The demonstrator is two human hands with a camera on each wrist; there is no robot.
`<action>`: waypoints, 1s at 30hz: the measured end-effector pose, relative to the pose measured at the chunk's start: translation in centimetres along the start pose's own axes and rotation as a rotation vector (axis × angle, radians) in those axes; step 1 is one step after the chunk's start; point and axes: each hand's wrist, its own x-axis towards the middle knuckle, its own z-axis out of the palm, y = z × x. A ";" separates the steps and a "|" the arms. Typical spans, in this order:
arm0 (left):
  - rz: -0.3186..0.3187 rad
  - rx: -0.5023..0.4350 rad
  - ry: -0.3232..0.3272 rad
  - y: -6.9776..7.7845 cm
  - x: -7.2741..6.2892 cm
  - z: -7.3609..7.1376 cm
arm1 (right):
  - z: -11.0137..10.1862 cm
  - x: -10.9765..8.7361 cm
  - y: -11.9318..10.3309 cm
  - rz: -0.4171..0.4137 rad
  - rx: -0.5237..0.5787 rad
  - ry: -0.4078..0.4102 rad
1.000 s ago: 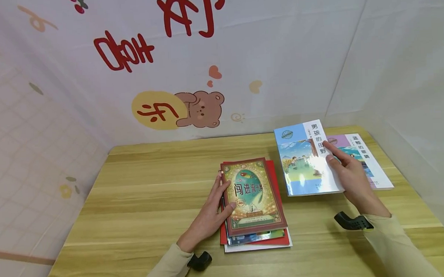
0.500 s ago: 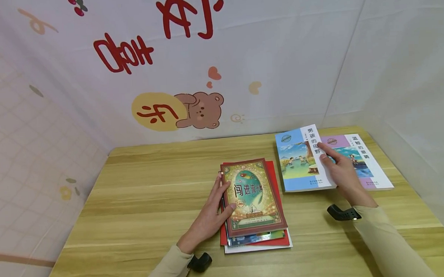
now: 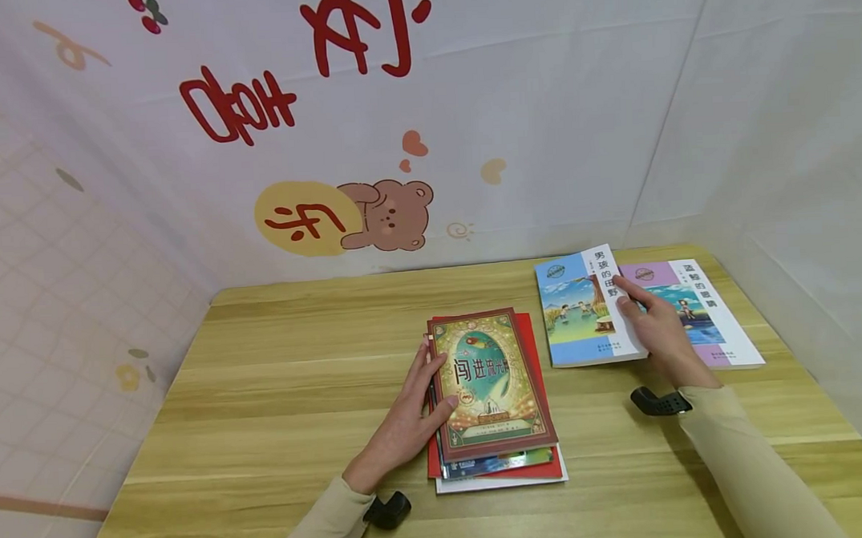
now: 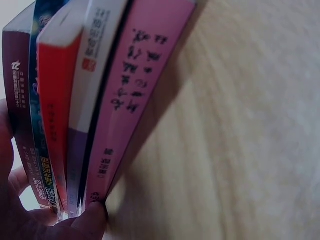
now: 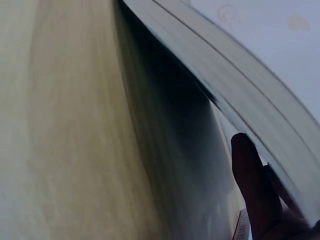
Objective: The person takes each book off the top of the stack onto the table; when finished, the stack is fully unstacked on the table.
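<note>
My right hand grips a blue-and-white paperback book by its right side, thumb on the cover. In the right wrist view its page edges slant over the table, with a dark line running along them and shadow beneath. My left hand lies along the left side of a book stack, thumb and a fingertip on the top cover. That top book has a brown border and a green oval picture. In the left wrist view, fingers touch the spines, among them a red spine and a pink spine at the bottom.
A pink-and-white book lies at the right of the wooden table, partly hidden by my right hand and the blue book. A white printed curtain stands behind the table's far edge.
My right hand has moved a little left with the blue-and-white book, and its lower edge sits farther back. The left hand and the stack have stayed put.
</note>
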 end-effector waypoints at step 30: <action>-0.025 -0.017 -0.019 -0.1 0.0 -0.2 | -0.6 1.3 0.3 -0.224 -0.526 0.133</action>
